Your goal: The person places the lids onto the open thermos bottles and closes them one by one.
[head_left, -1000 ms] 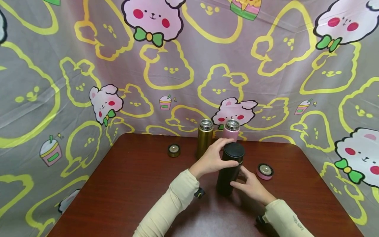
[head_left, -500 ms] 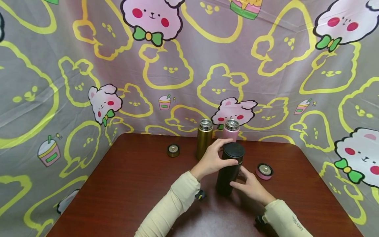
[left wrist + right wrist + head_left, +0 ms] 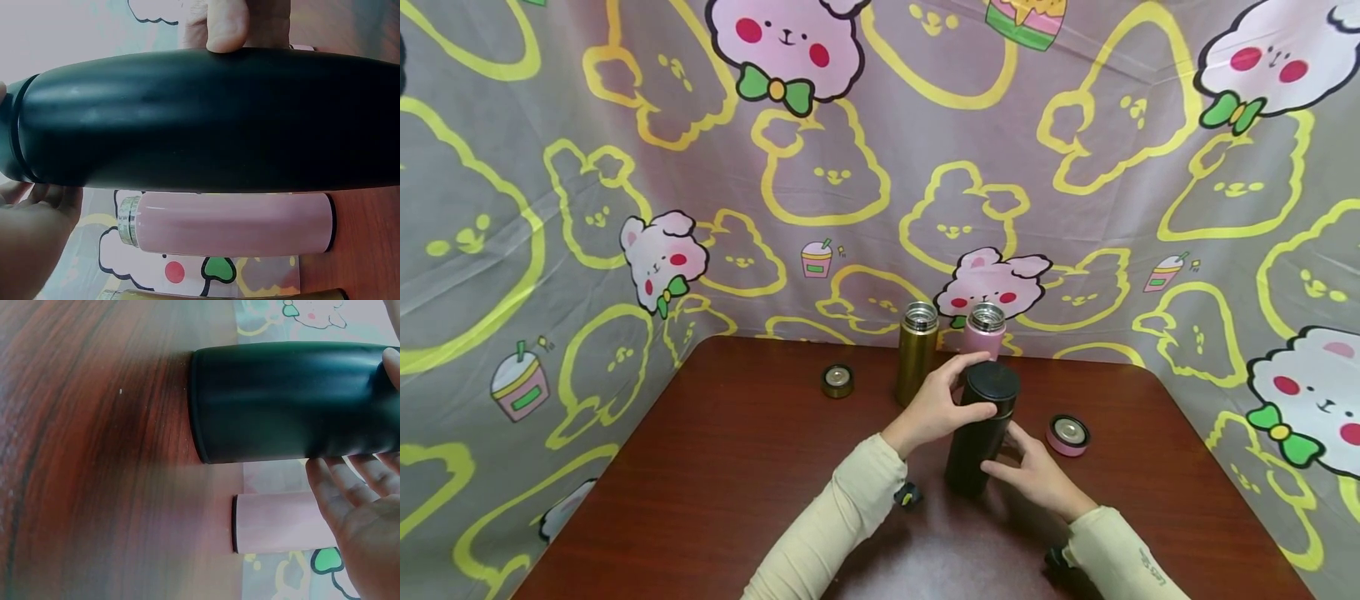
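A black thermos (image 3: 977, 454) stands upright on the table in the head view, its round black lid (image 3: 992, 382) in place on top. My left hand (image 3: 934, 408) grips it around the lid from the left, thumb across the near side. Lower down, my right hand (image 3: 1037, 475) holds the body from the right, with its farther fingers partly hidden behind it. A thin seam between lid and body shows in the left wrist view, where the thermos (image 3: 187, 125) lies across the frame. The right wrist view has the base of the thermos (image 3: 269, 403) against the table.
Behind the black thermos stand a gold thermos (image 3: 913, 367) and a pink thermos (image 3: 985, 342), both uncapped with bare steel necks. A gold lid (image 3: 837, 381) lies at the back left, a pink lid (image 3: 1068, 437) to the right. Patterned cloth (image 3: 955, 133) hangs around the table.
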A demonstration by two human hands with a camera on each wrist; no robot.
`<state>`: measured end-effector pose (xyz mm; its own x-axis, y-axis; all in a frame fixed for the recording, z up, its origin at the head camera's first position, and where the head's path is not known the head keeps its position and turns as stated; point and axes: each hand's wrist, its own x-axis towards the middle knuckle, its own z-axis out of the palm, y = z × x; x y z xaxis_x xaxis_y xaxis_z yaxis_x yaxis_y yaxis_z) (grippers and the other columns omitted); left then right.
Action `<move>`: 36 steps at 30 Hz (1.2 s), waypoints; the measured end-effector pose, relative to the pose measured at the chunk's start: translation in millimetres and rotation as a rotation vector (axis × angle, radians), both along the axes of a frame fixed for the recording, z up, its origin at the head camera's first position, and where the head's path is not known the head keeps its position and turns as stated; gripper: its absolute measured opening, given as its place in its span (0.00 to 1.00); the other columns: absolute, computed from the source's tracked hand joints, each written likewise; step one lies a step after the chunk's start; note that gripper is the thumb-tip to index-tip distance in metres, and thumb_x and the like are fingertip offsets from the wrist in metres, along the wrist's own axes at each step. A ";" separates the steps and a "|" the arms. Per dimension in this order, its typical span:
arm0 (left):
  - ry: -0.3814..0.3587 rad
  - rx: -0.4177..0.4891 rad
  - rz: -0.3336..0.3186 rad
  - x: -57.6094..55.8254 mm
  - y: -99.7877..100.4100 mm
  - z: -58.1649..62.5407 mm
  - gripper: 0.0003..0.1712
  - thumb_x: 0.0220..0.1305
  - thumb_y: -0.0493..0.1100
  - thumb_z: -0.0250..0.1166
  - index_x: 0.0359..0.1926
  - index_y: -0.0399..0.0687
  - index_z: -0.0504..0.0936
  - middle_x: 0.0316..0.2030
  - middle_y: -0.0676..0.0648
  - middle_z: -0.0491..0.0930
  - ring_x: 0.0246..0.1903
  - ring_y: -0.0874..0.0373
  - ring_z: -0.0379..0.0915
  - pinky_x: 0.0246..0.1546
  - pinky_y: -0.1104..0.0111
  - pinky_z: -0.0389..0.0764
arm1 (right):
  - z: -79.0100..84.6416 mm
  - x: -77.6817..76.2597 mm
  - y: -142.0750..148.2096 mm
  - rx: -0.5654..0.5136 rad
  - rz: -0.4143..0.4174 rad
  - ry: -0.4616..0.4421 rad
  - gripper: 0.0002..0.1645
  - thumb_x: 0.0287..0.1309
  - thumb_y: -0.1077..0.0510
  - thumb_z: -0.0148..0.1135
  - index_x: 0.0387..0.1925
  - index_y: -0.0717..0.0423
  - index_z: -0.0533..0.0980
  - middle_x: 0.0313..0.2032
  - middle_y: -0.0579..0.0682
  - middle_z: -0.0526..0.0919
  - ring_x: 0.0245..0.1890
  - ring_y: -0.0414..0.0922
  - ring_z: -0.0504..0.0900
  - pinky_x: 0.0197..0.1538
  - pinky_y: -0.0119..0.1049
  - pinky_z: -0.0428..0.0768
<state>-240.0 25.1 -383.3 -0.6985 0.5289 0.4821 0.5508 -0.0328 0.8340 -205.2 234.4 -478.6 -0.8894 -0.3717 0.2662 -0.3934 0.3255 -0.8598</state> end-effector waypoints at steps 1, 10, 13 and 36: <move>-0.004 0.007 -0.013 -0.5 0.0 -0.6 0.37 0.56 0.37 0.67 0.66 0.43 0.64 0.58 0.46 0.70 0.54 0.62 0.70 0.54 0.69 0.71 | 0.0 0.0 -0.2 0.000 0.000 -0.002 0.39 0.54 0.57 0.68 0.66 0.48 0.62 0.55 0.50 0.76 0.53 0.42 0.76 0.53 0.41 0.74; -0.052 0.015 -0.114 -4.2 -0.8 -3.5 0.38 0.59 0.38 0.63 0.69 0.39 0.58 0.62 0.42 0.65 0.56 0.61 0.68 0.54 0.69 0.70 | 20.5 11.2 -7.7 0.003 0.012 -0.005 0.37 0.54 0.63 0.67 0.64 0.59 0.63 0.54 0.57 0.76 0.51 0.40 0.77 0.52 0.39 0.75; -0.072 -0.015 -0.106 -0.3 -2.2 2.0 0.40 0.58 0.38 0.65 0.69 0.42 0.58 0.63 0.43 0.64 0.57 0.61 0.67 0.55 0.68 0.69 | 28.0 15.1 -10.0 0.014 0.006 -0.015 0.37 0.54 0.62 0.67 0.64 0.59 0.63 0.54 0.56 0.76 0.51 0.40 0.77 0.52 0.44 0.75; -0.030 -0.045 0.159 3.7 4.1 -5.5 0.38 0.51 0.44 0.74 0.63 0.51 0.69 0.52 0.52 0.72 0.51 0.62 0.71 0.53 0.67 0.72 | 4.4 2.0 -1.5 0.018 -0.006 -0.017 0.39 0.54 0.60 0.68 0.66 0.53 0.61 0.55 0.55 0.75 0.52 0.43 0.77 0.52 0.48 0.75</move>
<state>-236.3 29.2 -388.8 -0.7886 0.4313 0.4383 0.5212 0.0908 0.8486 -203.2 232.9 -474.2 -0.8960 -0.3708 0.2443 -0.3768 0.3436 -0.8602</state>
